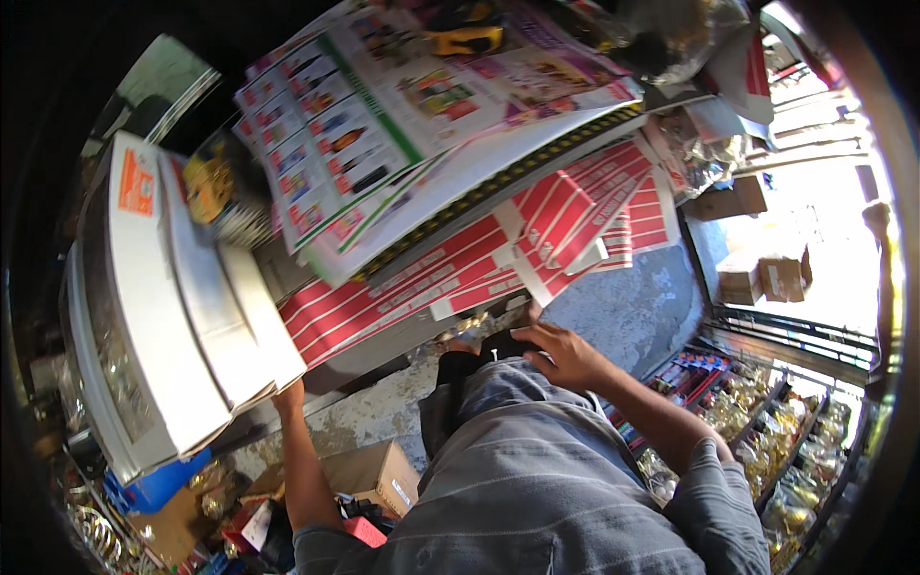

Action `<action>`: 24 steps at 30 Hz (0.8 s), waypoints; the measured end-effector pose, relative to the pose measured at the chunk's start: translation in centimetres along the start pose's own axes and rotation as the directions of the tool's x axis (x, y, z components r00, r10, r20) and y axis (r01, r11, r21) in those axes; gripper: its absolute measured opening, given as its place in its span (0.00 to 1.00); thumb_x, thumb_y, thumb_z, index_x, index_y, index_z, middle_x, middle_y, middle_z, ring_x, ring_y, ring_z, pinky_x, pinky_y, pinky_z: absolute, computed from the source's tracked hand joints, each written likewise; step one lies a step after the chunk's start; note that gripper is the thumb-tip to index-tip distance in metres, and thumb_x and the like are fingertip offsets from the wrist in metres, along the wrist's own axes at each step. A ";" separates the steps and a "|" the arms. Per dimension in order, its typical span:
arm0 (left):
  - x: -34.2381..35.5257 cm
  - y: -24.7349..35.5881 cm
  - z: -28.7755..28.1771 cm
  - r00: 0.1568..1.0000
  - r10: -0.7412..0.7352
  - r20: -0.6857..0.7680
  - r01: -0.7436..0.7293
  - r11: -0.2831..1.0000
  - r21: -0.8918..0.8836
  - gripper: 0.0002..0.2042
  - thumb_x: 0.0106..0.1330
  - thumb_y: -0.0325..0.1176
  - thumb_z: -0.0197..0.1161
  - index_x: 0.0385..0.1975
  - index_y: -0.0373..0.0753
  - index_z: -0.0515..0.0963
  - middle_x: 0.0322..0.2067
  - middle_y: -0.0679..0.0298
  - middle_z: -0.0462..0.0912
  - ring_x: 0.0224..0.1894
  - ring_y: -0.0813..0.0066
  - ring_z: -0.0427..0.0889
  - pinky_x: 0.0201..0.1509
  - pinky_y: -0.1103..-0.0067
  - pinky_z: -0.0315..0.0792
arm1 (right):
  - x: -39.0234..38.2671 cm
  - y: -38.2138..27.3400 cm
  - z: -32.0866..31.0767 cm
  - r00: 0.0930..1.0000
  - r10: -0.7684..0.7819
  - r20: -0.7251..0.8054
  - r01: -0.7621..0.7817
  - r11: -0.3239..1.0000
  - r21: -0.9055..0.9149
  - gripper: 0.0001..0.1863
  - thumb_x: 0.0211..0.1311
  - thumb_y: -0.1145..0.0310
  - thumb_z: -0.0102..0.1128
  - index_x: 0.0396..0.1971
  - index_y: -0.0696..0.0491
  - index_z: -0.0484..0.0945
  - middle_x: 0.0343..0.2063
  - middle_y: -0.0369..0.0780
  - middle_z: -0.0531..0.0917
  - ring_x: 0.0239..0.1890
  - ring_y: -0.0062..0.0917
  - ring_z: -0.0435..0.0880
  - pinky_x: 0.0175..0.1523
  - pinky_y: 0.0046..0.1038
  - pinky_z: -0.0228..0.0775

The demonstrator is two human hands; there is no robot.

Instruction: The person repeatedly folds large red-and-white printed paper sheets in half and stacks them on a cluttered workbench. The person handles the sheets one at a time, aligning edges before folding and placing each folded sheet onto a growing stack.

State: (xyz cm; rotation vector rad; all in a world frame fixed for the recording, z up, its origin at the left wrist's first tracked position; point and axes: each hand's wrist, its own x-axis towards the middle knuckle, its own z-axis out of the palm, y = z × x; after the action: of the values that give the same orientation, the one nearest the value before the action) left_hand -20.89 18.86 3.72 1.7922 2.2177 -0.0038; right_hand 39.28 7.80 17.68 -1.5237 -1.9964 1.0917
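My left hand point(288, 394) is raised at the lower corner of a big white box-like case point(158, 287) with an orange label. It touches or nearly touches the case's edge, and its fingers are mostly hidden there. My right hand point(556, 353) is in front of my waist, near the dark cloth of my lap, with thumb and fingers apart and nothing seen in it. Just beyond it, long red and white printed strips point(422, 287) hang or lie fanned along the counter's front. Above them rests a thick stack of colourful printed sheets point(383, 125).
A yellow and black tool point(467, 40) lies on the sheets. Below left are a cardboard box point(383, 479) and a blue container point(163, 484). To the right stand compartments of small bagged goods point(767, 422). Brown cartons point(767, 278) sit by the bright opening.
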 end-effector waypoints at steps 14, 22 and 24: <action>-8.8 22.8 0.8 0.844 0.138 -0.518 -0.204 0.976 -0.073 0.35 0.83 0.43 0.62 0.79 0.28 0.59 0.74 0.34 0.66 0.77 0.36 0.66 0.78 0.52 0.64 | -14.2 26.8 -8.4 0.425 0.905 -0.028 -0.335 0.186 0.924 0.36 0.81 0.55 0.63 0.81 0.48 0.58 0.65 0.44 0.81 0.61 0.36 0.86 0.62 0.44 0.78; -20.5 55.3 4.6 0.744 0.510 -0.431 -0.654 0.689 -0.314 0.31 0.75 0.28 0.68 0.74 0.26 0.64 0.65 0.40 0.77 0.61 0.41 0.81 0.66 0.54 0.75 | -13.1 40.4 -18.3 0.438 0.895 -0.087 0.021 0.086 0.996 0.23 0.84 0.57 0.59 0.71 0.49 0.71 0.56 0.39 0.84 0.57 0.31 0.86 0.64 0.42 0.78; -21.3 60.5 3.8 0.685 0.650 -0.329 -0.728 0.595 -0.340 0.27 0.75 0.28 0.69 0.71 0.27 0.69 0.61 0.42 0.81 0.58 0.42 0.82 0.64 0.57 0.77 | -12.7 40.7 -19.9 0.429 0.901 -0.070 -0.054 0.103 0.993 0.15 0.84 0.57 0.59 0.56 0.52 0.81 0.47 0.36 0.88 0.49 0.27 0.89 0.61 0.39 0.82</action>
State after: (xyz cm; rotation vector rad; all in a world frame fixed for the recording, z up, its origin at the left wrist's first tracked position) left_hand 41.85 11.51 15.64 2.2809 1.2707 0.7915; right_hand 82.88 6.74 0.10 -1.5409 0.0996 1.2100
